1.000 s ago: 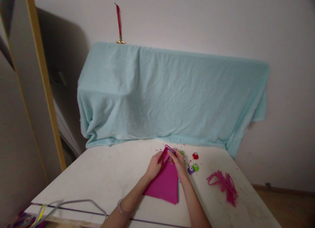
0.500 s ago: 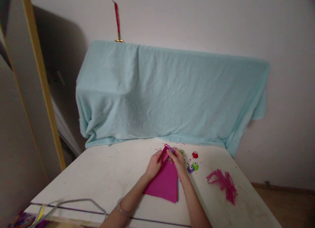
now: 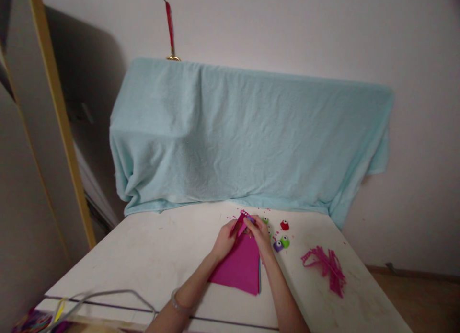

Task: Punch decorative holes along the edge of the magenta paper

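Note:
My left hand (image 3: 223, 241) is closed on a folded pink sheet of paper (image 3: 240, 222), whose far edge has a row of small holes. My right hand (image 3: 262, 233) grips a small purple craft punch (image 3: 250, 219) at that sheet's edge; the fingers partly hide it. Below both hands lies a stack of paper (image 3: 237, 270), pink on top with a blue edge showing. Right of my right hand sit a red punch (image 3: 284, 225), a green punch (image 3: 285, 242), another purple punch (image 3: 278, 246) and a partly hidden green one (image 3: 265, 221).
Pink punched strips (image 3: 332, 270) lie in a heap on the white table (image 3: 161, 246), at the right. Tiny pink bits are scattered around the hands. A light blue cloth (image 3: 251, 136) hangs behind the table. A grey cable or bar (image 3: 118, 291) crosses the front left edge.
Almost nothing differs. Both hands stay on the pink sheet and the purple punch; the view has shifted very slightly.

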The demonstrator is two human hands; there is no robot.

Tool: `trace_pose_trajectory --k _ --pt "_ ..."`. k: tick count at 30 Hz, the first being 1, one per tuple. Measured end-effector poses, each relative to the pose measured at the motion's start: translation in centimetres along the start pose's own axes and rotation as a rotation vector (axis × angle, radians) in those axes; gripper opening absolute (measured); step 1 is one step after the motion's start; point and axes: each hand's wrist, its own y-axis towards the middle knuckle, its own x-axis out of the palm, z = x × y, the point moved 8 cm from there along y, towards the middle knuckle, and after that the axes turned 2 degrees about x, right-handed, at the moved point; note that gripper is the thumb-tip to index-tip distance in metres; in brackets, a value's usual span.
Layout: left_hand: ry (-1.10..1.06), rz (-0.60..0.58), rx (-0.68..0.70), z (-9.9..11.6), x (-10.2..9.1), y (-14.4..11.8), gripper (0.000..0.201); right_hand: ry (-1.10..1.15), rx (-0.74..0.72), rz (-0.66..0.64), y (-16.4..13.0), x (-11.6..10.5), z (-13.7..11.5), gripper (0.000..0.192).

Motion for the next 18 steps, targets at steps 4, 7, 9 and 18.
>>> trace_pose_trajectory --k 4,7,9,18 --pt "0.012 -0.013 -0.031 -0.1 0.0 -0.1 0.025 -0.007 0.017 0.01 0.0 -0.1 0.1 0.034" --pt "0.006 -0.011 -0.024 -0.2 0.0 -0.1 0.025 -0.006 0.021 0.011 0.0 -0.1 0.3 0.034" --pt "0.006 -0.01 -0.018 -0.4 0.0 0.0 0.025 -0.004 0.017 0.001 0.0 0.0 0.3 0.034" --pt "0.016 -0.044 -0.068 -1.1 0.2 -0.2 0.028 0.023 0.035 0.007 0.1 0.0 0.1 0.035"
